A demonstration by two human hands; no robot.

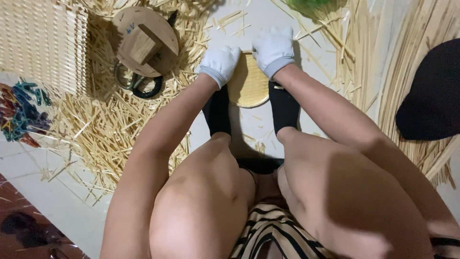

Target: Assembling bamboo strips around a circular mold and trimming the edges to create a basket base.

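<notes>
Fingers of both gloved hands curled down onto the far rim of a round woven disc (pixel 248 86) at upper centre of frame, left hand (pixel 219 64) on its upper-left edge, right hand (pixel 274 49) on its upper-right. Grip depth hidden under the gloves. Disc flat on the floor between two black-socked feet (pixel 218 111). Further out: strips (pixel 103 120), scissors (pixel 139 85), wooden form (pixel 145 42) at upper left.

both gloved hands, left (pixel 219 64) and right (pixel 273 49), reach forward, fingers curled.
</notes>
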